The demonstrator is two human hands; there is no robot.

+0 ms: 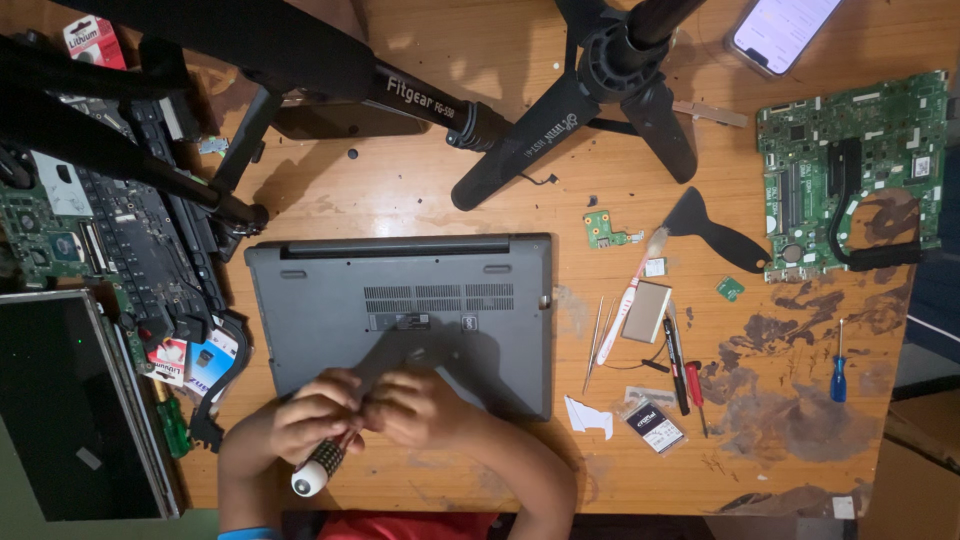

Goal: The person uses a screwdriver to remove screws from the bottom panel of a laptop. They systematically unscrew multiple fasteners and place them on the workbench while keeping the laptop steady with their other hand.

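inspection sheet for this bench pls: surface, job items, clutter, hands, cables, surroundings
Surface: wooden table, worn dark patches at right.
Job's things: grey laptop lying base up; screwdriver with black-and-white handle at its front edge.
Clutter: green motherboard, blue screwdriver, black pry tool, tweezers, small green board, phone, stripped keyboard frame.
Grippers: left hand grips the screwdriver; right hand beside it, fingers at the shaft.
Cables: nothing seen.
Surroundings: black tripod over the table; loose screen panel at left.

Head view, straight down, close over desk
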